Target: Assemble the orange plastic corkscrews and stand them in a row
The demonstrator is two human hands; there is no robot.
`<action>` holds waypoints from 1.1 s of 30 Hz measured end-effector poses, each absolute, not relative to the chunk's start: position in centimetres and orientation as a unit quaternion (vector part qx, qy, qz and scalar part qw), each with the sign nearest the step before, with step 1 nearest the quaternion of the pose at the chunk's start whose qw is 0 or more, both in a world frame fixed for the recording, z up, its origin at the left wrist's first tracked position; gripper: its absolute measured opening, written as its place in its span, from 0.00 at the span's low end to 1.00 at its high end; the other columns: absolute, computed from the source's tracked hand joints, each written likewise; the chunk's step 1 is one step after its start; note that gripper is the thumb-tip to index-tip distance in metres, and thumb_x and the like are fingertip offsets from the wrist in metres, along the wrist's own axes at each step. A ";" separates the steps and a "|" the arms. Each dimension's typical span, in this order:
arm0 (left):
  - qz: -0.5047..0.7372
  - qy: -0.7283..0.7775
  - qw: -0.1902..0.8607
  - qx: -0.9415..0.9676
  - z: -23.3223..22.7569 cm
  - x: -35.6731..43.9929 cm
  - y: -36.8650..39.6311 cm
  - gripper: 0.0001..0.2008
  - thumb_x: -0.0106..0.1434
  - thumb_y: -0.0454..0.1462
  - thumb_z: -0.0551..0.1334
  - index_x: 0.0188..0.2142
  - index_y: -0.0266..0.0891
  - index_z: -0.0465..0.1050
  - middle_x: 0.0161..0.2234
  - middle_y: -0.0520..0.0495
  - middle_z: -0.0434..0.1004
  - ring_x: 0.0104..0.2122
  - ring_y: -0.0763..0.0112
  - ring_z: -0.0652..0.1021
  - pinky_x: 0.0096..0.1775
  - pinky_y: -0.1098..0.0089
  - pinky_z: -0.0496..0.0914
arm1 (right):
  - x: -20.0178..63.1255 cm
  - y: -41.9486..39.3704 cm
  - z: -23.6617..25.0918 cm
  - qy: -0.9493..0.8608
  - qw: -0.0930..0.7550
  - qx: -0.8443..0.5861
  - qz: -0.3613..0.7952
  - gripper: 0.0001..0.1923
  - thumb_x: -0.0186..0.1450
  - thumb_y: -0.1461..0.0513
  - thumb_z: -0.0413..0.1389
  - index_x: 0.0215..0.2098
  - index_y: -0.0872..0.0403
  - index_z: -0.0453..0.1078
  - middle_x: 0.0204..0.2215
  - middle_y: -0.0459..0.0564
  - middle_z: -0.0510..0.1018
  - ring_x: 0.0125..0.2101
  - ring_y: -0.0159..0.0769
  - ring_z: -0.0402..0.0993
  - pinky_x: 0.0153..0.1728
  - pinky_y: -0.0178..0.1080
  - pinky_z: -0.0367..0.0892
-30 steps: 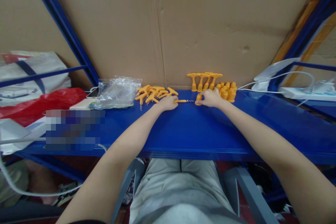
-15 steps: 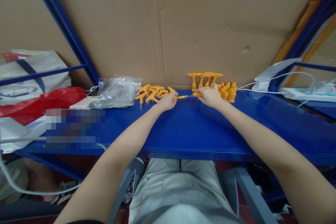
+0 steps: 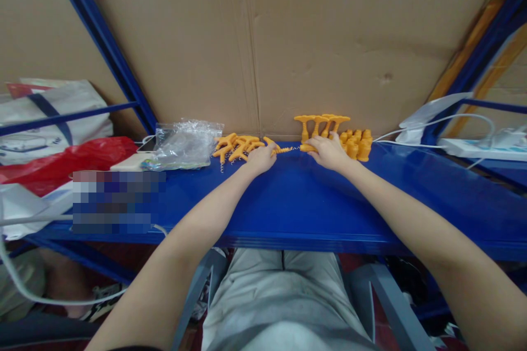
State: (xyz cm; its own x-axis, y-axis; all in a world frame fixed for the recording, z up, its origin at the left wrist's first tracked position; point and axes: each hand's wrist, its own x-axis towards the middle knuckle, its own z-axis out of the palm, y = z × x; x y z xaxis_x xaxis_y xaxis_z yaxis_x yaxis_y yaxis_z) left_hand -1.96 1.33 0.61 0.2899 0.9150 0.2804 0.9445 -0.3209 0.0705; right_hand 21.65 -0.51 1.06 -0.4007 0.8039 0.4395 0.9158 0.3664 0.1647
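My left hand (image 3: 262, 159) is closed on the handle of an orange corkscrew (image 3: 284, 149), whose metal spiral points right. Facing that tip is an orange sleeve (image 3: 307, 148), lying sideways with my right hand (image 3: 328, 150) closed around it. The spiral's tip and the sleeve look slightly apart. To the left lies a pile of loose orange corkscrews (image 3: 236, 146), some with bare spirals showing. Behind my right hand stand several orange corkscrews in their sleeves (image 3: 316, 123), handles up. Beside them, several orange sleeves (image 3: 358, 145) stand upright in a cluster.
A clear plastic bag (image 3: 183, 145) lies left of the pile on the blue shelf (image 3: 288, 208). Farther left are a red bag (image 3: 82, 156) and a white tote (image 3: 57, 112). Cardboard (image 3: 329, 38) backs the shelf. A power strip (image 3: 480, 148) lies at right.
My right hand and the sleeve have shifted very slightly left. My left hand keeps its hold on the corkscrew, almost in the same place.
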 end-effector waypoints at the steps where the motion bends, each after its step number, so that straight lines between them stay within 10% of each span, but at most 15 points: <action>1: -0.137 -0.581 0.055 -0.800 0.6 -1.9 1.3 0.20 0.70 0.36 0.54 0.60 0.38 0.70 0.50 0.34 0.82 0.52 0.48 0.81 0.50 0.56 0.74 | 21.6 -0.6 1.1 -0.818 0.141 -0.523 -0.194 0.21 0.72 0.62 0.47 0.60 0.54 0.72 0.53 0.62 0.80 0.53 0.54 0.73 0.58 0.57 0.50; 33: -0.332 -0.466 -0.038 -0.819 0.2 -2.5 2.4 0.08 0.68 0.42 0.63 0.42 0.41 0.71 0.28 0.52 0.79 0.31 0.66 0.78 0.34 0.70 0.66 | 22.0 0.7 0.6 -0.861 0.249 -0.436 -0.075 0.26 0.71 0.62 0.49 0.66 0.55 0.68 0.55 0.61 0.75 0.56 0.49 0.73 0.58 0.51 0.68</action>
State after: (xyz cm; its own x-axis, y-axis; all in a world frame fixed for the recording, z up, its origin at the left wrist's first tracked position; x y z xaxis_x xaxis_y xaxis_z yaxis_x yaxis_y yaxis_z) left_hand -2.54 2.35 0.16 0.3446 0.7888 0.5090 0.7384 -0.5625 0.3719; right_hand 21.96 0.66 0.57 -0.4954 0.7142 0.4944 0.7888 0.6083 -0.0884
